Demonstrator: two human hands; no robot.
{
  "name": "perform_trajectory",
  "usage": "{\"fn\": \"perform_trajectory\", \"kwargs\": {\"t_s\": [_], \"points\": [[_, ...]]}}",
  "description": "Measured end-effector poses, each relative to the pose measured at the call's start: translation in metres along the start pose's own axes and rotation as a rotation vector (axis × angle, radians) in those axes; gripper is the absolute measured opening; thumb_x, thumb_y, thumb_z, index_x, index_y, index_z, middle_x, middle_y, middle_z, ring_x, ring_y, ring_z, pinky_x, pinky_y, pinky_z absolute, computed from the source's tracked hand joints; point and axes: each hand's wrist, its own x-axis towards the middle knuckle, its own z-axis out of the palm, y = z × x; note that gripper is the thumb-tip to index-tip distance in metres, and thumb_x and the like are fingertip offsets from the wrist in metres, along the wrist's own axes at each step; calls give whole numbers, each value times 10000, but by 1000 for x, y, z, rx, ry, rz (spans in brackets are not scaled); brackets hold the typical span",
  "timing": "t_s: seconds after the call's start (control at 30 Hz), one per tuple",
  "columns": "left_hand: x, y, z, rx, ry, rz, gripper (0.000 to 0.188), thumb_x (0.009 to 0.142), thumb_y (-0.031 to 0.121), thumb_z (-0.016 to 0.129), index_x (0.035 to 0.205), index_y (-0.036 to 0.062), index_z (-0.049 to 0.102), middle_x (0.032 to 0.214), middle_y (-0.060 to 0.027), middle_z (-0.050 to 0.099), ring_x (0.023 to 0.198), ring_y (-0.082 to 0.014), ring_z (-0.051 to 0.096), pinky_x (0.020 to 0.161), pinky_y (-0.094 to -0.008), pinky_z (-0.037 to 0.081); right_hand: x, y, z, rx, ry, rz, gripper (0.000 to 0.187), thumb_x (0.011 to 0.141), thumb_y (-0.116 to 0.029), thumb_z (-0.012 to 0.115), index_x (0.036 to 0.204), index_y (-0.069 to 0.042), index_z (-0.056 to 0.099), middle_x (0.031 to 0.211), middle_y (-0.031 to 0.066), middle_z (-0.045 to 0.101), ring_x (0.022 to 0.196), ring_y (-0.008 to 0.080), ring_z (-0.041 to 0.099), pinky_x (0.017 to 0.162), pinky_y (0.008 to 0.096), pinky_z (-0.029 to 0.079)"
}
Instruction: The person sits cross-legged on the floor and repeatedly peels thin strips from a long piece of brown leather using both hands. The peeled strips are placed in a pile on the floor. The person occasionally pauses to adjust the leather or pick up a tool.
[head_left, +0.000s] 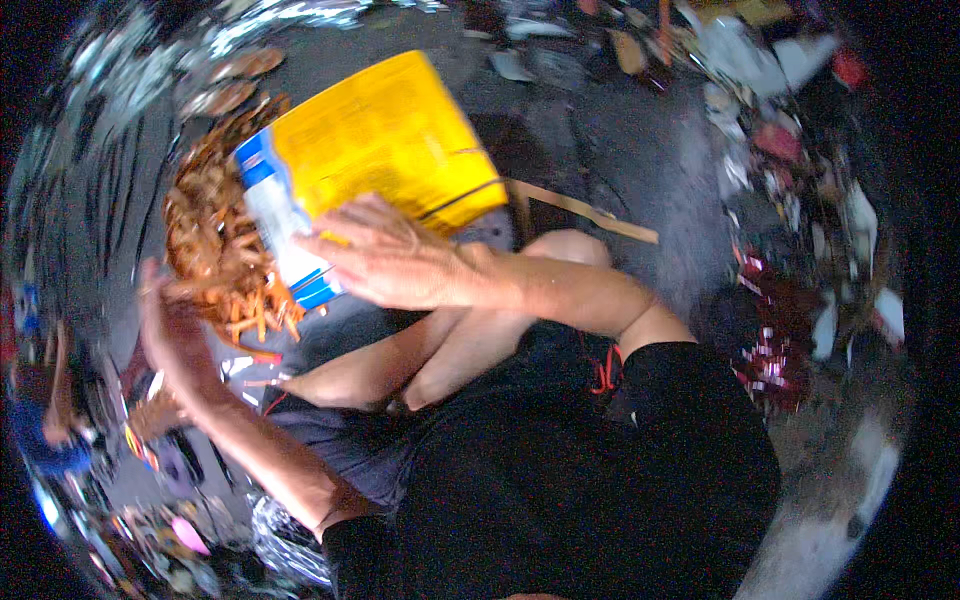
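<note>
In front of my crossed legs, a large yellow container (385,130) with a blue and white band at its left end lies tilted. My right hand (400,255) is on its near side close to that band, fingers bent over the surface. A heap of thin orange-brown strips or pieces (235,255) lies at the container's left end, partly hidden behind it. Blurred by motion, my left hand (165,300) is at the heap's left edge. Whether its fingers hold anything does not show.
A flat light-brown strip (585,212) lies to the container's right. Mixed scraps (780,150) are strewn along the right side. Two round brownish pieces (235,82) lie beyond the heap. At the lower left are clear plastic (285,540) and another person's blue garment (50,445).
</note>
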Motion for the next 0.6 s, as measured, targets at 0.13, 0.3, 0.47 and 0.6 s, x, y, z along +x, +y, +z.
{"fn": "perform_trajectory", "kwargs": {"t_s": [0.13,0.3,0.47,0.6], "points": [[9,55,0,335,2,-29,502,978,329,499,1330,-28,474,1161,-120,607,1065,-181,571,926,-335,448,-53,4,-65,282,128,172,237,801,-147,699,1019,-59,666,915,106,627,863,292,628,772,394,510],[-18,3,-26,606,83,178,494,976,345,502,1326,-3,489,1193,-122,600,1114,-212,560,940,-361,445,-188,120,-118,98,338,769,177,878,-198,606,908,-37,674,822,147,643,797,352,636,725,407,509],[-71,-15,41,493,46,159,441,950,244,576,1322,17,506,1222,-100,586,1100,-184,554,951,-307,420,-318,167,-62,-421,102,728,280,852,-243,640,1055,-53,609,1063,172,603,992,353,588,834,449,475],[-52,-18,19,328,119,199,474,915,123,597,1343,-23,458,1181,-128,588,1034,-171,563,900,-264,435,-300,169,-65,-265,143,812,211,898,-232,625,958,-32,590,894,138,624,869,266,616,763,390,481]]}}
